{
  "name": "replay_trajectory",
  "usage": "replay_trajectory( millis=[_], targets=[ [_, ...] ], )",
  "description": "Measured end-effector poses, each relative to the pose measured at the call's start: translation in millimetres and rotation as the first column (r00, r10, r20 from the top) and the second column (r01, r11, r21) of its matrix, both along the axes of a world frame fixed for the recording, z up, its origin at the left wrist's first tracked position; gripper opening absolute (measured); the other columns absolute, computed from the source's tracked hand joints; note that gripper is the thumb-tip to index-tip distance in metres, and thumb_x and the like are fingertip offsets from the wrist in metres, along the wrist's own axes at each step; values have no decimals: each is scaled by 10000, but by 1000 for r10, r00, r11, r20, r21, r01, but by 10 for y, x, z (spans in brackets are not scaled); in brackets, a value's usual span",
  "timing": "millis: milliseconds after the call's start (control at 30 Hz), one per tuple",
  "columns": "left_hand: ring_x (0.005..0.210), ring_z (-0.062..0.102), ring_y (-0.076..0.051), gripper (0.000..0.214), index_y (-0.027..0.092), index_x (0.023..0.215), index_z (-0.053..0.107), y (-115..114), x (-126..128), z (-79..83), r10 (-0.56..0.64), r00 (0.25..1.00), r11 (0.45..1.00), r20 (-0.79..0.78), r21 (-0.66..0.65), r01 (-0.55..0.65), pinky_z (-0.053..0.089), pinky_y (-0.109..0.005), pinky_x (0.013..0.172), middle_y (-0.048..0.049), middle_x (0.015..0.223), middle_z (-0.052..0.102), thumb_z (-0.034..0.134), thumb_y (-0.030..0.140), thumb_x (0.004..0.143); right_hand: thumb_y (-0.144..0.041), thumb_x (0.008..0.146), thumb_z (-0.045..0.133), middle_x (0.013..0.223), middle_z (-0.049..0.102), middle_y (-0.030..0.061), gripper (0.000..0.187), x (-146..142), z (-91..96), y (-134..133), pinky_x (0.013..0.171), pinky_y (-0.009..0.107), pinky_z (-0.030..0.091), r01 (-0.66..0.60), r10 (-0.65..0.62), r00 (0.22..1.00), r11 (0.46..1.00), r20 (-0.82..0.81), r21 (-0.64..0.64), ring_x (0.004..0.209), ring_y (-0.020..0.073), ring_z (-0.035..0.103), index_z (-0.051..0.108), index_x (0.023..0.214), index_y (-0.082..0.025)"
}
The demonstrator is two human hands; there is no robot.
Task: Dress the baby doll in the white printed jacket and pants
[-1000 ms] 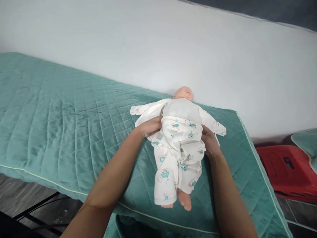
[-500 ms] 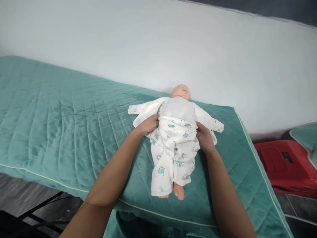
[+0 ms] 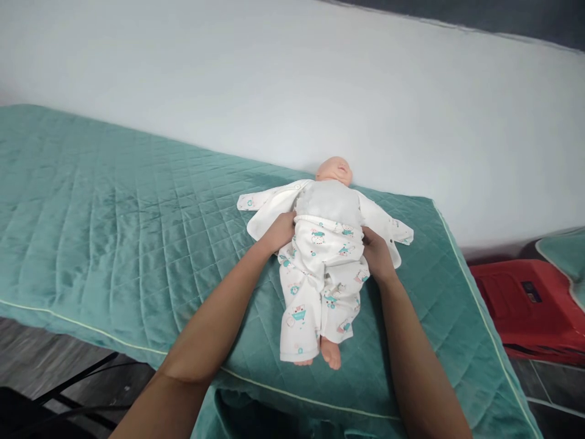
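On its back on the green quilted cover lies a baby doll (image 3: 335,170), head toward the wall and feet toward me. White printed trousers (image 3: 320,262) reach up to its waist. Its jacket (image 3: 269,210) is spread open at both sides, sleeves outstretched, baring the pale cloth torso (image 3: 329,201). At the waistband's left side, my left hand (image 3: 282,231) is closed on the trousers, fingertips partly hidden by the fabric. My right hand (image 3: 377,253) grips the waistband on the opposite side, its fingers partly tucked behind the cloth. One bare foot (image 3: 331,353) sticks out of a trouser leg.
The green quilted cover (image 3: 114,231) drapes over the bed, its light piping marking the edges. A white wall (image 3: 228,73) stands behind. A red plastic object (image 3: 525,299) is on the right. Dark metal legs (image 3: 77,375) show at lower left.
Both hands keep their hold at the waistband, and the doll lies as before. Only a very slight shift of the view is visible.
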State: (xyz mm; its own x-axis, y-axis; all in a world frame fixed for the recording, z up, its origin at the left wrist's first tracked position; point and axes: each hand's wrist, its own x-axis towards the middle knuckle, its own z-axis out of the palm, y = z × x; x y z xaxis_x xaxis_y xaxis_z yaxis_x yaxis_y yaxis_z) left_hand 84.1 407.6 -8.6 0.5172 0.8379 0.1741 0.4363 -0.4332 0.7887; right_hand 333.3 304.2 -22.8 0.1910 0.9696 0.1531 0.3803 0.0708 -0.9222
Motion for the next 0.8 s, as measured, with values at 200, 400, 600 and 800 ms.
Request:
replay_trajectory(
  millis=[200,400,600,800],
  targets=[
    [919,660,-310,161,165,701,614,5,22,-36,225,970,970,-87,111,-215,488,-415,844,-175,919,733,473,112,758,-320,787,555,998,752,63,285,-23,-41,31,857,393,502,174,-174,975,985,136,7,943,263,647,707,992,-193],
    [767,602,-181,183,185,814,592,-16,-31,-59,297,932,947,208,57,-315,498,-323,774,-25,816,664,526,71,687,-303,830,552,943,716,57,182,-92,52,-28,798,357,492,384,-412,900,904,141,188,879,216,643,676,922,-207],
    [976,603,-172,92,208,919,662,-135,-58,61,109,884,961,454,179,-211,487,-335,924,-32,979,646,594,242,866,-329,888,599,1061,626,41,127,-193,186,-81,854,349,479,30,-55,997,933,60,359,1019,200,593,641,986,-260],
    [1088,552,-201,187,243,981,701,-197,-62,164,-92,973,961,212,275,31,431,-378,1032,-46,1067,585,684,379,854,-351,844,689,1178,522,60,195,-132,202,-35,1017,430,397,-100,40,977,954,211,283,1177,232,503,595,993,-265]
  ],
)
